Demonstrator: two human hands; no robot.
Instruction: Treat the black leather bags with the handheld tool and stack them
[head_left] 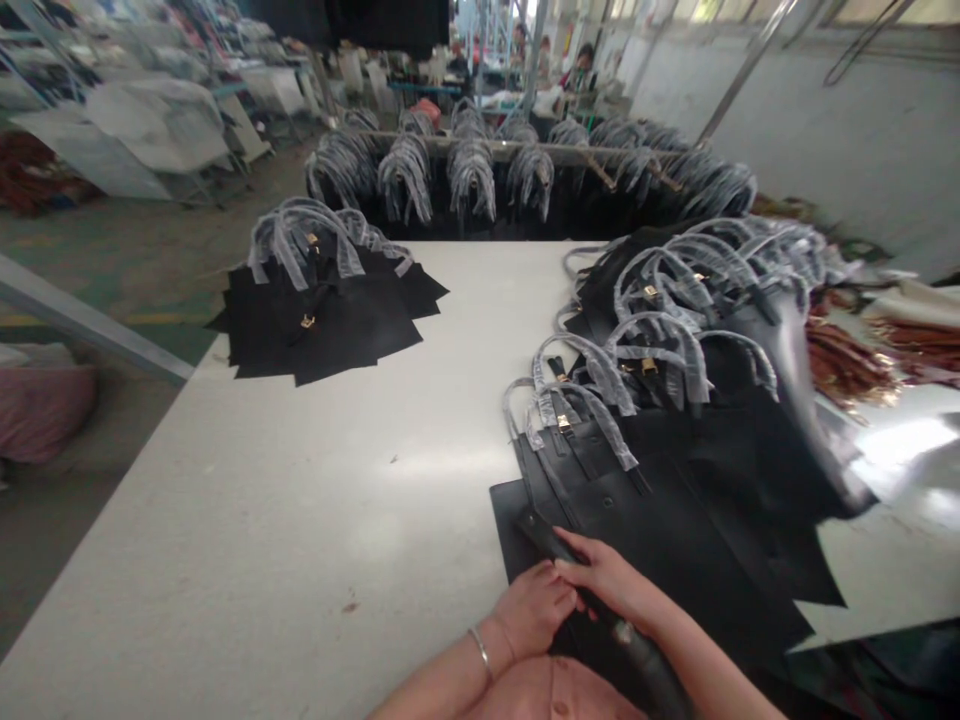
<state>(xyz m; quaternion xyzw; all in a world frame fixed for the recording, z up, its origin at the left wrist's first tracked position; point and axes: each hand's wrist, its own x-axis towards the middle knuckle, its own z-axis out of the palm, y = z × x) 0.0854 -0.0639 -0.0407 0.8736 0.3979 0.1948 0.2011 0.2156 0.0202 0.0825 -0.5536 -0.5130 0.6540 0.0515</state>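
My left hand [534, 606], with a bracelet at the wrist, is curled against a black tube-shaped tool [600, 615] that lies across a flat black bag panel [645, 520]. My right hand [611, 577] wraps its fingers round the same tool from the right. The panel tops a big heap of black bags [720, 400] whose handles are wrapped in clear plastic and carry small gold buckles.
A white table [337, 480] carries a second pile of black bags [322, 300] at the far left. More wrapped handles hang on a rail [480, 150] behind. Brown leather pieces [855, 360] lie at the right. People sit far back.
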